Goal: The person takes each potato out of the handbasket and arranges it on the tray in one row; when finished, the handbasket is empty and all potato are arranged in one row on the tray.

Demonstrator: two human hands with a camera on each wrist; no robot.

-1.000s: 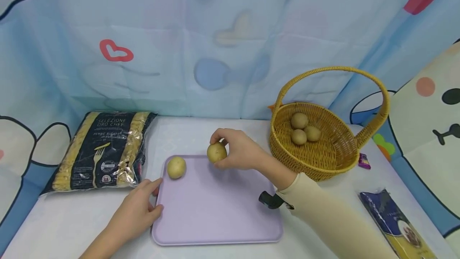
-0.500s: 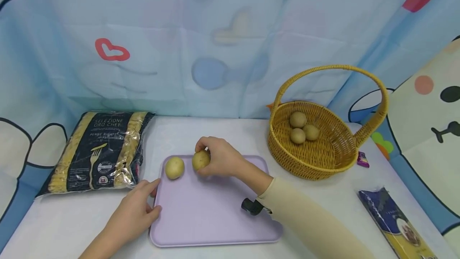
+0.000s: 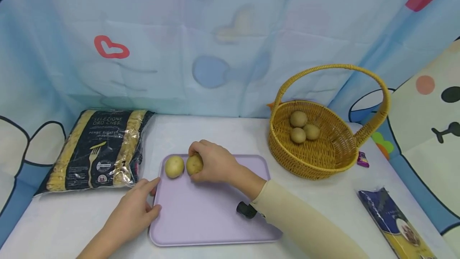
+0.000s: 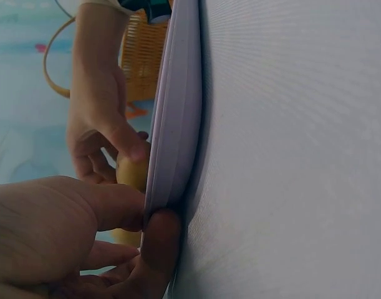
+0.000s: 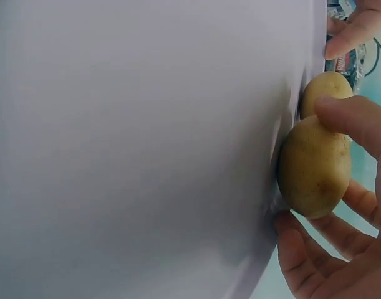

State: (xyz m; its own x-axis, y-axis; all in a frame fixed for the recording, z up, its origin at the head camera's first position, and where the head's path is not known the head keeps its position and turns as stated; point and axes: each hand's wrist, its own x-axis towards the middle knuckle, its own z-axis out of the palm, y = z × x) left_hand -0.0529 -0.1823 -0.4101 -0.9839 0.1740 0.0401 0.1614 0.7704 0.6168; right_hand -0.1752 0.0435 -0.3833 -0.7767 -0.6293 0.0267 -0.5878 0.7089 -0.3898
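Observation:
A pale purple tray lies on the white tabletop. My left hand holds its left edge, thumb and fingertips at the rim, as the left wrist view shows up close. My right hand grips a yellow potato over the back left of the tray, thumb on one side and fingers round the other. Just left of it, in the tray's back left corner, sits another potato. In the right wrist view the gripped potato partly overlaps that other potato.
A wicker basket with a tall handle stands at the back right, three brown round potatoes inside. A bag of penne lies left of the tray. A blue and yellow packet and a small purple packet lie at the right.
My right hand has carried its potato leftward and down onto the tray's back left area, beside the other potato. My left hand stays at the tray's left edge.

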